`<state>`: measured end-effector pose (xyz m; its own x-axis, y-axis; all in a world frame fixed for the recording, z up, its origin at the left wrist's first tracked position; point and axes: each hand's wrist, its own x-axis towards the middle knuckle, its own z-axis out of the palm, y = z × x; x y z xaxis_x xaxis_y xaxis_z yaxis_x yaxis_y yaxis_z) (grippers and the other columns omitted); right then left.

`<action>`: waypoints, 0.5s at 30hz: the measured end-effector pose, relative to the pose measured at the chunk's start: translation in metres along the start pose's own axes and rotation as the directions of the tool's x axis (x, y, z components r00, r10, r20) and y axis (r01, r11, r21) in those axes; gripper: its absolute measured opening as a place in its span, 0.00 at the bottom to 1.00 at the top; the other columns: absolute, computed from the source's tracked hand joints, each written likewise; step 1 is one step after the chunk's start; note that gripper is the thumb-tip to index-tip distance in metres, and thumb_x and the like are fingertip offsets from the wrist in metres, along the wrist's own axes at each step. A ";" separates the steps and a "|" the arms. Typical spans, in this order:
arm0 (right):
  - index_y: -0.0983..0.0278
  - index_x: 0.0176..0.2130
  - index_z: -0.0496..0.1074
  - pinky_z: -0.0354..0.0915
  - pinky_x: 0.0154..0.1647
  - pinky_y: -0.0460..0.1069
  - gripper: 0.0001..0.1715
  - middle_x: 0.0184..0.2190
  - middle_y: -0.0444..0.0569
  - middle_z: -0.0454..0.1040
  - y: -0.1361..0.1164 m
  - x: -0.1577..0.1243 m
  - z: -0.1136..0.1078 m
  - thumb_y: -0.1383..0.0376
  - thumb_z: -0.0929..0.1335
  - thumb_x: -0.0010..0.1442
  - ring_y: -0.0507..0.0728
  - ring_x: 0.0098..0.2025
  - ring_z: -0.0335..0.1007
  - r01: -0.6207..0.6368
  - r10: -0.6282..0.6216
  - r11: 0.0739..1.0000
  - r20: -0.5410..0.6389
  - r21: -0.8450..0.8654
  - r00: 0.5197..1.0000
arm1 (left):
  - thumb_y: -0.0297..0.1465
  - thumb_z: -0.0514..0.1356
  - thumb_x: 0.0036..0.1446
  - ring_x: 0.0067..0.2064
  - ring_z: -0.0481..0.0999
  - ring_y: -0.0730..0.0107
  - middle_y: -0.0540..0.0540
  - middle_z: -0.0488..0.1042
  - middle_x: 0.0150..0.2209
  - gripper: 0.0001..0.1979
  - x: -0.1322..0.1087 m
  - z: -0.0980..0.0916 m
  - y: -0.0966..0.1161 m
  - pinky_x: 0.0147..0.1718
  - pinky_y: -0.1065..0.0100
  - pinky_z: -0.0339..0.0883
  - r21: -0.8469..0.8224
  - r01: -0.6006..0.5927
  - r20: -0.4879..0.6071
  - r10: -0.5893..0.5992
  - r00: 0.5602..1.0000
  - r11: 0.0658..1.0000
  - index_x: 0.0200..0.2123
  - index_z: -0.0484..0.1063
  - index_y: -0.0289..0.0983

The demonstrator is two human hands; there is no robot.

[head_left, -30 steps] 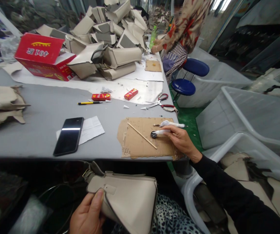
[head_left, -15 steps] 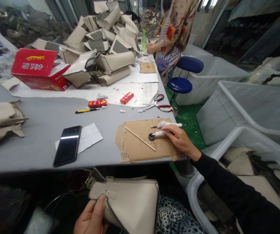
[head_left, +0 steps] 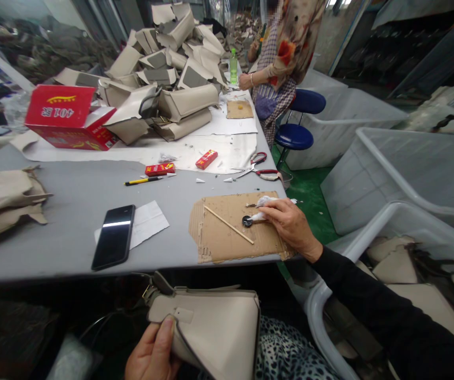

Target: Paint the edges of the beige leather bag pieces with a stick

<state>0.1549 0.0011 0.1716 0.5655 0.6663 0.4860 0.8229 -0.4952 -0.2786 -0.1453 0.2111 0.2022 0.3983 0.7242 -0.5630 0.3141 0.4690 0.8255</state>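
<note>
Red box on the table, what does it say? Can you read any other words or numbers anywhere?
"401" on the red box, upside down to the camera; the character beside it is too blurred to read.
Yellow print on the two small red packs: too small to read.
Label on the green bottle: too blurred to read.
No writing shows on the phone or the beige bag.

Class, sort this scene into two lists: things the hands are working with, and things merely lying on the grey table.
In use: left hand gripping beige leather handbag; right hand holding white-wrapped stick at small black round disc; brown cardboard sheet beneath.
Lying about: black smartphone; yellow pen; red-handled scissors; red cardboard box.
</note>
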 end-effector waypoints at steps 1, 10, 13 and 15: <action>0.57 0.56 0.76 0.69 0.54 0.61 0.17 0.52 0.53 0.78 0.000 0.000 0.001 0.65 0.66 0.71 0.65 0.52 0.70 0.009 -0.009 1.000 -0.006 -0.017 1.000 | 0.45 0.77 0.34 0.27 0.73 0.65 0.51 0.72 0.21 0.22 0.000 0.000 -0.001 0.22 0.72 0.65 -0.008 0.006 0.002 -0.006 1.000 1.000 0.24 0.74 0.38; 0.58 0.57 0.75 0.69 0.53 0.61 0.18 0.52 0.54 0.79 -0.009 0.009 -0.009 0.65 0.67 0.70 0.66 0.52 0.71 0.078 -0.079 0.997 -0.020 -0.013 0.997 | 0.50 0.76 0.36 0.24 0.66 0.71 0.53 0.70 0.21 0.24 0.004 -0.012 -0.014 0.18 0.74 0.58 -0.007 0.034 0.010 -0.034 0.999 0.999 0.27 0.75 0.37; 0.59 0.55 0.76 0.68 0.48 0.58 0.16 0.48 0.54 0.81 -0.026 0.035 -0.022 0.64 0.67 0.70 0.64 0.46 0.72 0.236 -0.235 0.970 0.022 -0.055 0.972 | 0.49 0.75 0.39 0.26 0.68 0.70 0.52 0.72 0.23 0.23 0.002 -0.009 -0.015 0.21 0.74 0.61 -0.036 -0.005 0.033 0.006 0.999 0.999 0.27 0.75 0.37; 0.60 0.53 0.76 0.65 0.42 0.56 0.14 0.45 0.53 0.81 -0.038 0.061 -0.023 0.66 0.66 0.71 0.62 0.42 0.72 0.433 -0.419 0.895 0.125 -0.111 0.899 | 0.49 0.75 0.41 0.28 0.70 0.68 0.51 0.73 0.25 0.23 0.001 -0.006 -0.016 0.23 0.74 0.63 -0.063 -0.031 0.073 0.035 0.997 0.998 0.28 0.76 0.36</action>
<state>0.1568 0.0478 0.2314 0.1703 0.8766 0.4501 0.9748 -0.2168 0.0533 -0.1555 0.2069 0.1887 0.4708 0.7015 -0.5350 0.2464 0.4778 0.8432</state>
